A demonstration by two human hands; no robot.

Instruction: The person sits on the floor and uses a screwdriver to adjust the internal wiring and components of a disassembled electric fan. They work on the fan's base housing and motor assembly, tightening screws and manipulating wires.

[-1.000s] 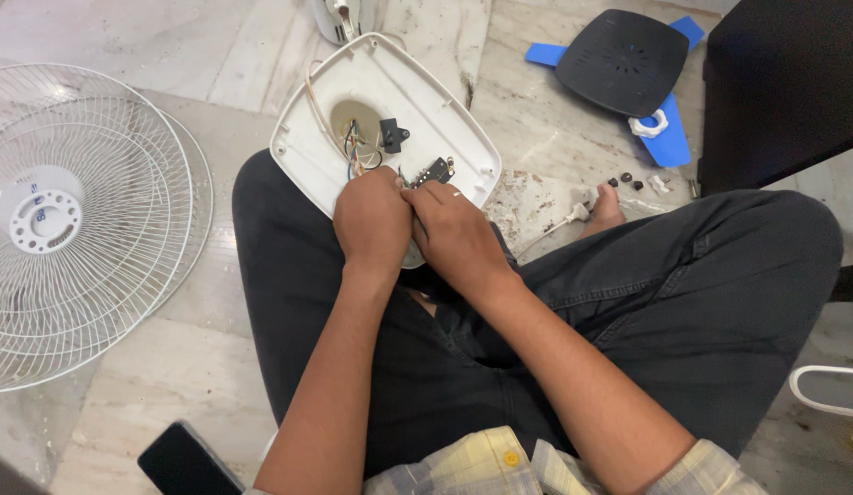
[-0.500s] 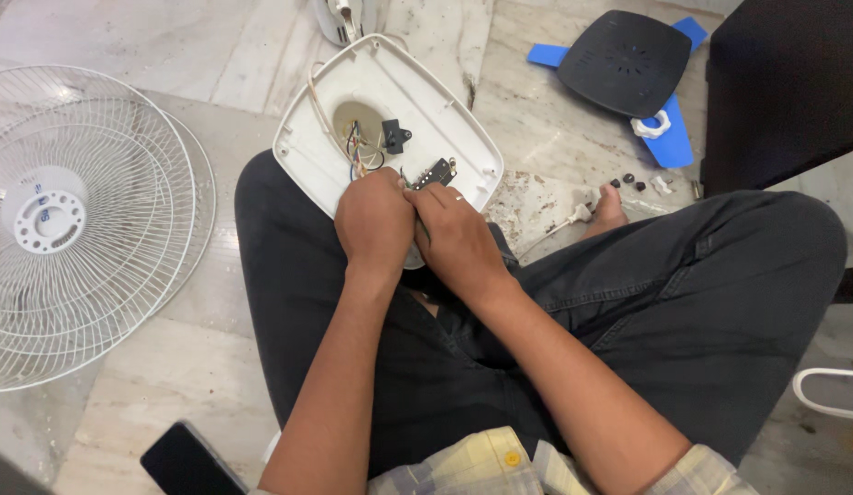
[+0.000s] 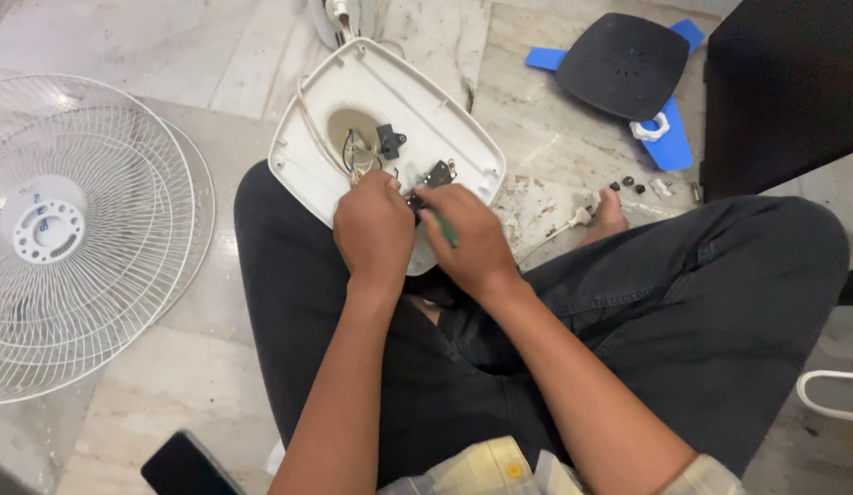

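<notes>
I sit cross-legged on the floor with a white fan base cover (image 3: 404, 101) resting upside down on my lap. Inside it lie wires (image 3: 353, 158) and small black switch parts (image 3: 389, 140). My left hand (image 3: 375, 226) presses on the cover's near edge, its fingers closed around a small dark part by the wires. My right hand (image 3: 470, 240) grips a green-handled screwdriver (image 3: 444, 227), whose tip points at that dark part between my hands. What my left fingers pinch is mostly hidden.
A white wire fan guard (image 3: 74, 234) lies on the marble floor to my left. A black fan part (image 3: 623, 64) on blue blades (image 3: 669, 142) lies at the upper right, with small screws and knobs (image 3: 633, 186) nearby. A dark phone (image 3: 184, 466) lies at the bottom left.
My hands have parted slightly and the green screwdriver now shows in my right hand. The cover has stayed on my lap.
</notes>
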